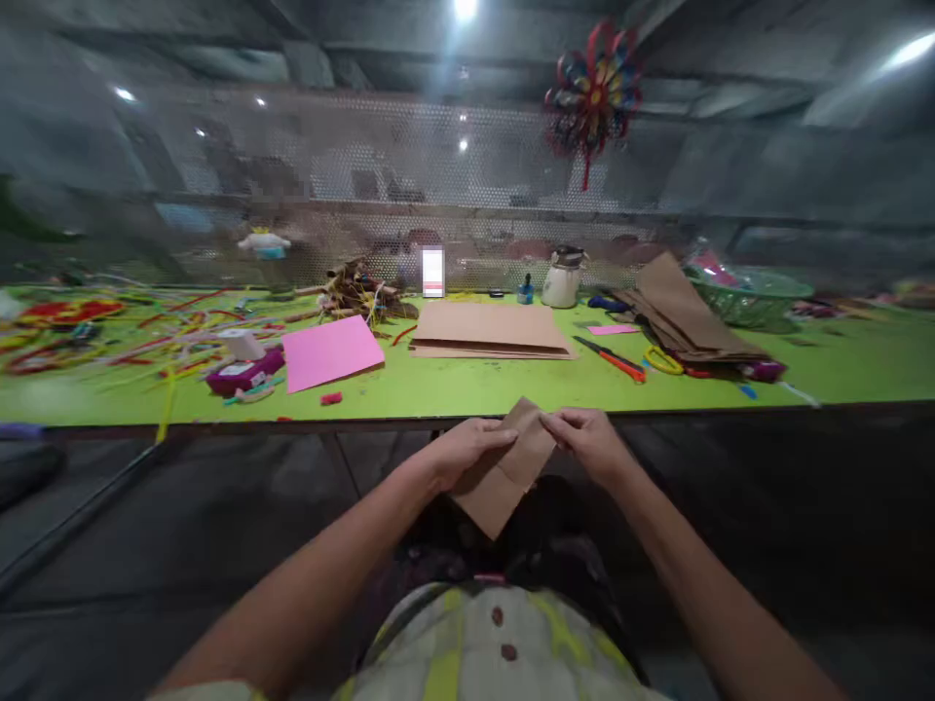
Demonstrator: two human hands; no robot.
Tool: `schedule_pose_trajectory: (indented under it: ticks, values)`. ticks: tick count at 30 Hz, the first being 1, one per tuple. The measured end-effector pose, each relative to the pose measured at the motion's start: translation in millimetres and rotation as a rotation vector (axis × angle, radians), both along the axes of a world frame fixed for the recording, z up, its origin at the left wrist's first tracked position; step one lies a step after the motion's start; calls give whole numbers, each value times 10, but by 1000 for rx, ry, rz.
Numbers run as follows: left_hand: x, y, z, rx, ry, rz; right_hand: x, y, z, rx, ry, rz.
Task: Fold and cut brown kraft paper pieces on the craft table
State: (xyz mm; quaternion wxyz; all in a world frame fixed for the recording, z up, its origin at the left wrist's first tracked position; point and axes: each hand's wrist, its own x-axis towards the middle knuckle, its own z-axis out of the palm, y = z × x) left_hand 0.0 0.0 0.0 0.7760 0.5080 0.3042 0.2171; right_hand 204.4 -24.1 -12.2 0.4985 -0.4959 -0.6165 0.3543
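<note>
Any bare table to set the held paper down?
Yes: the front strip of the table, bordered by brown sheets behind, a red scrap left and the orange tool right. Another patch lies right of the brown stack. Crowded: the left end, with coloured strips.

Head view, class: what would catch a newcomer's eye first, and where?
Probably the bright green table, spanning the picture's width. Above it, right of centre, is a multicoloured pinwheel. At the table's near edge, the left hand and right hand hold brown paper.
</note>
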Motion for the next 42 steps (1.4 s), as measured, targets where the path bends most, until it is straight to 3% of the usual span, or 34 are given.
schedule_pose_trajectory:
  ticks: [3, 9, 14, 20, 29, 33, 36, 42]
  values:
    - [5, 10, 40, 25, -19, -55, 22, -1, -10, 4, -24, -11]
    - [-33, 3, 63, 82, 10, -72, 36, 48, 105, -51, -111, 100]
    - [-11, -58, 32, 89, -30, -126, -75, 56, 127, -31, -52, 44]
    - [-42, -105, 17, 76, -25, -103, -96, 73, 49, 71, -105, -27]
    - [-115, -124, -74, 25, -64, -101, -2, 73, -7, -71, 121, 119]
    - [-107, -87, -82, -43, -106, -60, 92, -2, -9, -63, 235, 227]
    - [-96, -82, -73, -77, -145, -46, 160, -67, -16, -17, 240, 294]
    - [-61, -100, -67, -64, -180, -69, 188, -150, -10, 38, 142, 245]
